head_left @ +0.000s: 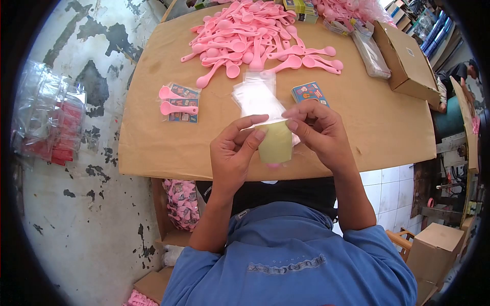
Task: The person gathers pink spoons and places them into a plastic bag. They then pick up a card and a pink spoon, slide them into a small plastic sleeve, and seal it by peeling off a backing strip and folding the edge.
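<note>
Over the front of the table my left hand [235, 145] and my right hand [324, 135] pinch the two upper corners of a small packet with a plain yellow-green card [275, 145]. Something pink peeps out below the card's lower edge, mostly hidden. Just beyond my fingers lies a fanned stack of clear plastic bags [258, 94]. Near my right hand is a stack of printed blue cards [310, 93]. To the left, a clear bag with a printed card has two pink spoons [179, 109] on top. A big heap of loose pink measuring spoons [245, 38] covers the far side.
A cardboard box [408, 61] stands at the table's right edge, beside a plastic-wrapped bundle [371, 53]. More yellow card stacks [302, 9] sit at the back. Clear bags hang on the left wall [51, 109]. Another person [462, 74] is at the far right.
</note>
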A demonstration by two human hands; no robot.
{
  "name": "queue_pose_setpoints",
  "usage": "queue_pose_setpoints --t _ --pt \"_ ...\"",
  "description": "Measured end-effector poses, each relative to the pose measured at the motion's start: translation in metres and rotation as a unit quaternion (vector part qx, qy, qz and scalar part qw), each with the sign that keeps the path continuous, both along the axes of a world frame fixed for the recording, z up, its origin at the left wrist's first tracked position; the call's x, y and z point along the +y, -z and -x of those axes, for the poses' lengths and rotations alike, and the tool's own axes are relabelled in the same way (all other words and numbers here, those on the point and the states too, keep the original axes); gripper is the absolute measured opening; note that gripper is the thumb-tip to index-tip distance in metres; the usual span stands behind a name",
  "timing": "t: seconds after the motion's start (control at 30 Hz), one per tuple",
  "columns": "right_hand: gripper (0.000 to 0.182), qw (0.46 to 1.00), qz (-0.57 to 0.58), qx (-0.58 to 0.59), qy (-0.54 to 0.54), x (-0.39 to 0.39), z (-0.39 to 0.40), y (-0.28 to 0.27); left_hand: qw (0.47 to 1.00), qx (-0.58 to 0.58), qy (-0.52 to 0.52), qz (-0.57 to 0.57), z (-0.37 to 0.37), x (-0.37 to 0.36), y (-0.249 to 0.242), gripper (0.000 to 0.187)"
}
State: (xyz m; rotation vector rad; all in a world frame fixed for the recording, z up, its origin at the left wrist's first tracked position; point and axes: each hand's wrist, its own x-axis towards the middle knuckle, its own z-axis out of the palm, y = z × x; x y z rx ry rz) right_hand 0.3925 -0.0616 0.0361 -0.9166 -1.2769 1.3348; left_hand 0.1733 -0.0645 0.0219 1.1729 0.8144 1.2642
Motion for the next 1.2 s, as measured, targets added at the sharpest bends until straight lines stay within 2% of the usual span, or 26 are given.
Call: queue_pose_setpoints --t 0.17,0.33,0.37,0.43,0.53,0.57,0.73,0.83,0.87,0.93,0.97,1.03,1.07,1.13,1.17,1.2 --pt "0.012 0.998 -0.054 0.01 -0.029 -0.002 -0.008 0.0 0.997 -0.05 0.021 -0.06 0.004 0.0 0.009 0.014" --pt "0.01 0.987 -0.138 -0.063 -0.045 0.001 -0.013 -0.006 0.997 -0.038 0.039 -0.06 0.013 0.0 0.008 0.011" --pt "0.009 0.982 -0.161 -0.078 -0.051 0.001 -0.014 -0.006 0.996 -0.07 0.043 -0.042 0.012 0.0 0.005 0.012" --pt "0.006 0.986 -0.138 -0.084 -0.034 -0.003 -0.008 -0.012 0.99 -0.134 0.051 -0.006 0.011 0.0 0.002 0.013" --pt "0.005 0.986 -0.117 -0.117 -0.011 -0.007 0.0 -0.017 0.997 -0.058 0.038 -0.02 0.017 0.001 0.016 0.021" --pt "0.005 0.985 -0.112 -0.133 -0.004 -0.007 0.002 -0.018 0.997 -0.064 0.038 -0.017 0.016 -0.001 0.018 0.025" --pt "0.026 0.992 -0.088 -0.087 0.009 -0.004 0.005 -0.011 0.995 -0.066 0.072 0.016 0.01 -0.008 -0.003 0.048" --pt "0.035 0.994 -0.092 -0.051 0.013 -0.004 0.008 -0.006 0.996 -0.027 0.07 0.04 0.009 -0.01 -0.005 0.048" --pt "0.038 0.995 -0.094 -0.035 0.015 -0.004 0.009 -0.005 0.998 -0.006 0.062 0.024 0.01 -0.01 -0.004 0.046" --pt "0.034 0.993 -0.089 -0.075 0.01 -0.008 0.009 -0.012 0.998 0.037 0.045 -0.008 0.017 -0.009 -0.001 0.043" --pt "0.032 0.992 -0.087 -0.095 0.008 -0.01 0.009 -0.015 0.999 0.027 0.002 -0.034 0.018 -0.008 -0.003 0.04" --pt "0.027 0.964 -0.13 -0.229 0.037 -0.011 0.004 -0.016 0.993 0.009 -0.082 -0.085 0.023 -0.004 -0.01 0.036" --pt "0.025 0.942 -0.15 -0.295 0.051 -0.012 0.001 -0.015 0.979 0.053 -0.143 -0.133 0.034 0.001 -0.01 0.036" --pt "0.021 0.93 -0.157 -0.299 0.144 -0.009 -0.008 -0.012 0.936 0.121 -0.227 -0.242 0.057 0.019 -0.017 0.034" --pt "0.019 0.921 -0.159 -0.301 0.19 -0.006 -0.015 -0.01 0.909 0.145 -0.248 -0.303 0.066 0.031 -0.024 0.033" --pt "0.016 0.892 -0.172 -0.344 0.237 -0.001 -0.026 -0.008 0.883 0.233 -0.254 -0.32 0.084 0.043 -0.025 0.032"
